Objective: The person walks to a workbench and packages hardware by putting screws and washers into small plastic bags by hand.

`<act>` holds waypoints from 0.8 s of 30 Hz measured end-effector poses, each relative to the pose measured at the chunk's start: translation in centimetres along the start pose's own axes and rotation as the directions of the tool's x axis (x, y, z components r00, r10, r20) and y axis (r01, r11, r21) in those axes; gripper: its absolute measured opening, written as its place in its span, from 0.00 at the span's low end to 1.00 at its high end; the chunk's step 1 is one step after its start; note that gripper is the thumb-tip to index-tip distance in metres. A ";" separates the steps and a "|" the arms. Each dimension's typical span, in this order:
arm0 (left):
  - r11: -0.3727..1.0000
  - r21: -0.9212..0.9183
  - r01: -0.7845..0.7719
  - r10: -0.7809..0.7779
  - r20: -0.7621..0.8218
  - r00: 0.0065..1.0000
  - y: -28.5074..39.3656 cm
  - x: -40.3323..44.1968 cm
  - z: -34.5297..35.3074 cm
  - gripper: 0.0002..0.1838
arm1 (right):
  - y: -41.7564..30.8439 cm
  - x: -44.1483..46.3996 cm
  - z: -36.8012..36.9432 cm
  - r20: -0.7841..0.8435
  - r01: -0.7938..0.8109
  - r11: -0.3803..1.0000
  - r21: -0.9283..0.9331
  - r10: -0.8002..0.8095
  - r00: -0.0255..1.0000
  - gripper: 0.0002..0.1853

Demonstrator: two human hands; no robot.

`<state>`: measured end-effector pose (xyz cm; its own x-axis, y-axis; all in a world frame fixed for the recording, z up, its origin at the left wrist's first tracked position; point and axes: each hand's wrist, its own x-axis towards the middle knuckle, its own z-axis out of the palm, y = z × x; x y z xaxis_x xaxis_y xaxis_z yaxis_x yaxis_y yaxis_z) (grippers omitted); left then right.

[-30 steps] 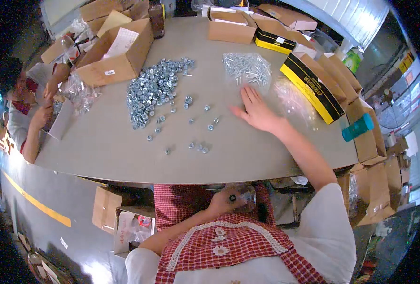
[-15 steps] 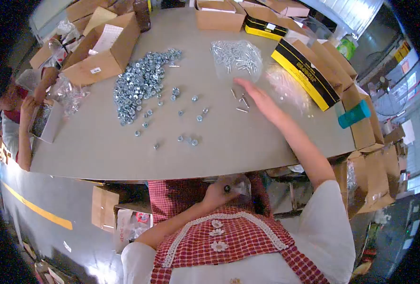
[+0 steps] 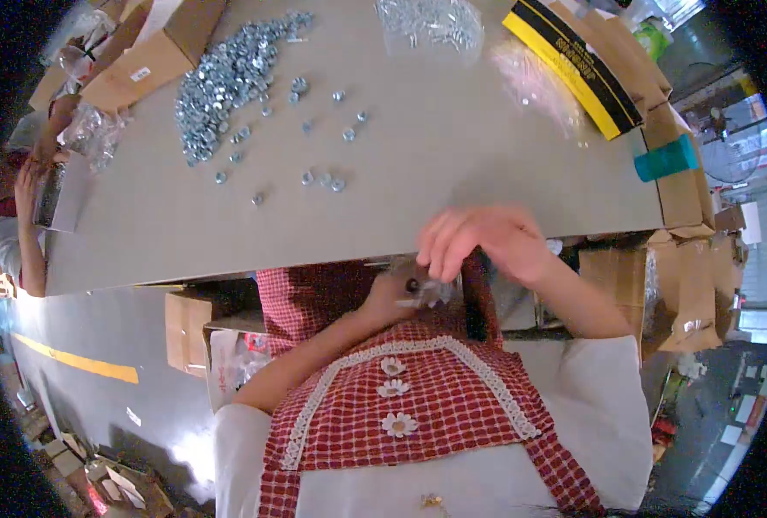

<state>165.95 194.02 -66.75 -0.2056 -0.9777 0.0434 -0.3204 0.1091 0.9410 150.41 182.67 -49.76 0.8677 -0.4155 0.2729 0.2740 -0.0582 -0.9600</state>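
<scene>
The right hand (image 3: 497, 240) (grip unclear) is drawing back, joining the left hand (image 3: 389, 294), which is holding a clear bag (image 3: 440, 294).

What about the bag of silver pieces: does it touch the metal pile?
No, bare table lies between the bag of silver pieces and the metal pile.

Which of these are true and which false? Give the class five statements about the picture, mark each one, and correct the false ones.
1. The right hand is close to the left hand. True.
2. The metal heap lies left of the black-and-yellow box. True.
3. The right hand is touching the metal heap. False: it is well away from it.
4. The left hand rests on the black-and-yellow box. False: it holds a clear plastic bag.
5. The teal cylinder is right of the metal heap. True.
</scene>
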 end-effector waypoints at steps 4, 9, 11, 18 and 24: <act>0.999 0.043 -0.003 0.004 -0.002 1.000 -2.0 0.5 0.8 0.27 | 0.1 -1.3 0.4 -0.136 0.036 0.994 -0.102 -0.050 0.989 0.26; 0.998 -0.059 0.016 -0.015 0.022 1.000 -0.3 0.2 0.1 0.26 | 0.6 -1.9 0.9 -0.204 -0.168 0.973 -0.161 0.134 0.970 0.18; 0.990 -0.144 0.012 -0.004 0.062 0.998 -0.7 0.3 0.2 0.26 | 0.7 -1.8 1.0 -0.197 -0.182 0.965 -0.189 0.145 0.970 0.15; 1.000 -0.009 0.018 -0.016 0.184 0.983 -1.4 -1.4 -2.2 0.22 | 0.7 -0.5 1.4 -0.039 -0.070 0.863 -0.500 0.058 0.998 0.04; 0.947 -0.298 0.117 -0.103 0.061 0.993 0.0 -5.5 -7.5 0.14 | 1.9 0.6 4.4 0.140 0.188 0.787 -0.587 -0.130 0.982 0.07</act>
<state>174.03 198.03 -64.49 -0.2270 -0.9710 -0.0745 -0.0523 -0.0643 0.9966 153.24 186.31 -51.19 0.8742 -0.2735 0.4012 0.1350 -0.6567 -0.7419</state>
